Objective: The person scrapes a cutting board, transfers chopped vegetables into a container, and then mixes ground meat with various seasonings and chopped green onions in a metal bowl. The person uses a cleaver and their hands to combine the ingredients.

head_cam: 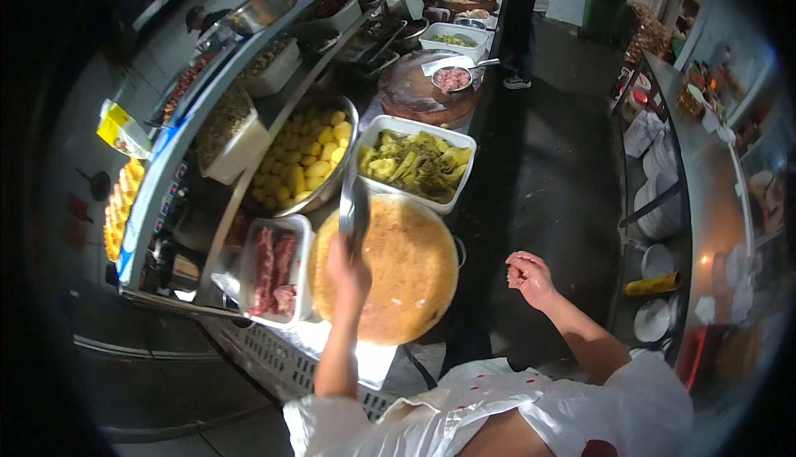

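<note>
My left hand point(349, 273) grips a metal kitchen knife point(354, 211), likely a cleaver, with its blurred blade pointing away from me. Beneath it lies a thick round chopping board point(404, 276), wet and dotted with small scraps. My right hand point(530, 278) hangs in the air to the right of the board, over the floor, fingers curled. Pinkish bits show at its fingertips; whether it holds meat is unclear. Left of the board, a white plastic tub point(306, 270) contains long strips of raw red meat point(273, 267). Beyond the board stands a white tub of pickled greens point(413, 161).
A steel bowl of peeled potatoes point(305, 158) sits beside the greens. Farther off, a strainer of raw meat point(453, 79) rests on another round board point(404, 93). A person point(522, 3) works at the far end. Shelving point(292, 77) edges the left; plates point(656, 208) fill a right-hand rack.
</note>
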